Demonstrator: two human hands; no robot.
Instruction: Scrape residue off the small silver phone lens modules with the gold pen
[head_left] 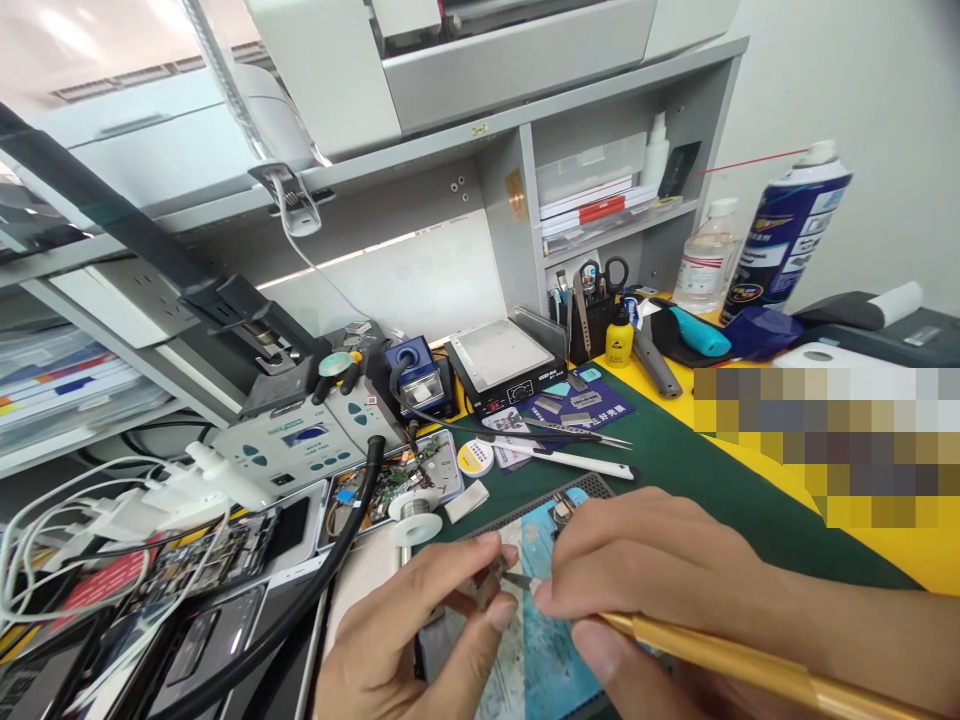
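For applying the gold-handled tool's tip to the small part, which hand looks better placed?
Likely the right hand: it grips the gold-handled tool, whose pointed tip sits close to the small part, though contact is unclear. The left hand is busy pinching that part.

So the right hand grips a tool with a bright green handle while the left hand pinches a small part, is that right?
Not quite: the tool in the right hand has a gold handle, as the head view shows. The left hand does pinch a small part.
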